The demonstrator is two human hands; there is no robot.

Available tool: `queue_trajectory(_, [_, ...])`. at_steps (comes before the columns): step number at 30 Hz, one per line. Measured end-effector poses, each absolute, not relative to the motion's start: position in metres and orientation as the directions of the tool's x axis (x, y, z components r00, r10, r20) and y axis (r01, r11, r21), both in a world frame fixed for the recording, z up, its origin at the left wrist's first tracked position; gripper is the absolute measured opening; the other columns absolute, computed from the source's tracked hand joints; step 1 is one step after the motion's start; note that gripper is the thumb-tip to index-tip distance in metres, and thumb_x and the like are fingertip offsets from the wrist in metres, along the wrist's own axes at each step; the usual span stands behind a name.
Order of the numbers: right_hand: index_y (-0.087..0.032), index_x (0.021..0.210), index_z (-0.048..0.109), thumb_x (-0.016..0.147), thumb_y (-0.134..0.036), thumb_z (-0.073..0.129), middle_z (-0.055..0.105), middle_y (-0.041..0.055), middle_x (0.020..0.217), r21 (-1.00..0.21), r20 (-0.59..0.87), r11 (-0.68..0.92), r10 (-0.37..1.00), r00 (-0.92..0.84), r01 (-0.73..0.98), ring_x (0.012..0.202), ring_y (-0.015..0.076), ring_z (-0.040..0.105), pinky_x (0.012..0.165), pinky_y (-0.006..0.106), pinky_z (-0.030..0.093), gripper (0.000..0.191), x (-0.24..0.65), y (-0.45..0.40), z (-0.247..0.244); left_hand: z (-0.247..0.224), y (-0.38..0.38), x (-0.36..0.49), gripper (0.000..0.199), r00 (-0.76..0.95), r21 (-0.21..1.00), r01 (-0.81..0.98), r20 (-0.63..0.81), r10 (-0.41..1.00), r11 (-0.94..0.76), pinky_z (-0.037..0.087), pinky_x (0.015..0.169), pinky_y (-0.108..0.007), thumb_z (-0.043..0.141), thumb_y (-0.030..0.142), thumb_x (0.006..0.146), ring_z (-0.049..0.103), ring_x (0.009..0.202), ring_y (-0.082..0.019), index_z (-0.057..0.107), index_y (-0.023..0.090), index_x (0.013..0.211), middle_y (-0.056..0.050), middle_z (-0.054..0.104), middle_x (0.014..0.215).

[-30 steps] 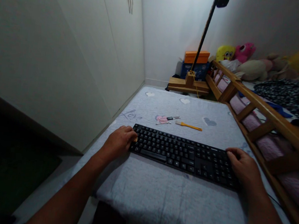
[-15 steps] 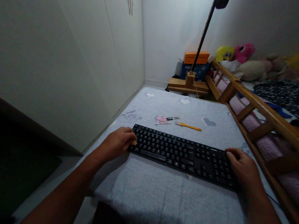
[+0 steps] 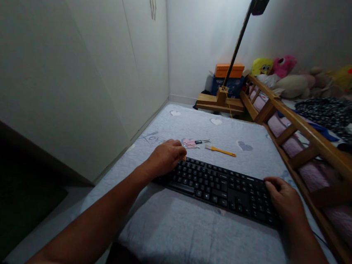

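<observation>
A black keyboard point(image 3: 220, 188) lies slightly aslant on the cloth-covered table. Over its left end is my left hand point(image 3: 168, 154), fingers closed in a pinch. A small orange-yellow bit point(image 3: 184, 158) shows at those fingertips, too small to name. My right hand point(image 3: 284, 198) grips the keyboard's right end, thumb near the top corner and the other fingers partly hidden. Beyond the keyboard lies a brush with a yellow handle point(image 3: 222, 151). Left of the brush are a black-and-metal tool point(image 3: 201, 141) and a thin metal tool point(image 3: 195, 146).
White cupboard doors point(image 3: 107, 67) rise along the left. A wooden bed rail point(image 3: 316, 127) runs down the right, with plush toys behind it. At the back, a pole on a wooden base point(image 3: 219, 103) stands near an orange box point(image 3: 229, 70). A cable point(image 3: 321, 238) trails at right.
My left hand has moved right and away from me, from the keyboard's left edge to over its upper left keys. My right hand stays at the right end.
</observation>
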State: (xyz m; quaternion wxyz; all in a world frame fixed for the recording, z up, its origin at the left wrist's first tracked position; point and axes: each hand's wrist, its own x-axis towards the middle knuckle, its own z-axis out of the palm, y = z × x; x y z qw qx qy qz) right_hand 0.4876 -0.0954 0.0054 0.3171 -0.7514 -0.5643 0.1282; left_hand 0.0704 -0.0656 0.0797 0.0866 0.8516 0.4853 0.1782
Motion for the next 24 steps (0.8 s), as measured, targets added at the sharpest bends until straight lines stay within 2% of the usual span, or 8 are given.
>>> queue_trajectory(5, [-0.023, 0.085, 0.073, 0.074, -0.049, 0.054, 0.074, 0.0072, 0.080, -0.622, 0.165, -0.158, 0.931, 0.326, 0.766, 0.075, 0.0270, 0.067, 0.070, 0.038, 0.049, 0.035, 0.486, -0.096, 0.007, 0.069, -0.063, 0.081, 0.022, 0.487, 0.241, 0.813, 0.220, 0.845, -0.530, 0.048, 0.085, -0.034, 0.053, 0.014, 0.095, 0.060, 0.096, -0.022, 0.072, 0.020, 0.088, -0.007, 0.070, 0.099])
queue_trajectory(11, [-0.023, 0.085, 0.072, 0.074, -0.049, 0.054, 0.075, 0.0079, 0.086, -0.634, 0.150, -0.172, 0.929, 0.338, 0.754, 0.079, 0.0274, 0.068, 0.075, 0.039, 0.050, 0.034, 0.485, -0.096, 0.009, 0.060, -0.067, 0.079, 0.022, 0.508, 0.202, 0.825, 0.143, 0.849, -0.528, 0.046, 0.082, -0.034, 0.055, 0.009, 0.090, 0.059, 0.094, -0.023, 0.074, 0.019, 0.088, -0.008, 0.070, 0.097])
queue_trajectory(16, [-0.023, 0.084, 0.072, 0.074, -0.049, 0.054, 0.075, 0.0072, 0.083, -0.637, 0.149, -0.179, 0.926, 0.347, 0.750, 0.079, 0.0274, 0.068, 0.076, 0.039, 0.050, 0.033, 0.484, -0.096, 0.008, 0.053, -0.067, 0.070, 0.023, 0.513, 0.210, 0.820, 0.142, 0.846, -0.532, 0.045, 0.081, -0.033, 0.054, 0.011, 0.090, 0.060, 0.092, -0.023, 0.075, 0.020, 0.089, -0.007, 0.071, 0.096])
queue_trajectory(24, [-0.023, 0.087, 0.073, 0.074, -0.050, 0.054, 0.076, 0.0087, 0.088, -0.625, 0.131, -0.188, 0.932, 0.338, 0.758, 0.084, 0.0296, 0.069, 0.077, 0.041, 0.050, 0.035, 0.486, -0.095, 0.007, 0.059, -0.067, 0.058, 0.029, 0.522, 0.292, 0.803, 0.078, 0.850, -0.520, 0.045, 0.079, -0.031, 0.050, 0.007, 0.085, 0.060, 0.089, -0.021, 0.075, 0.020, 0.086, -0.007, 0.070, 0.095])
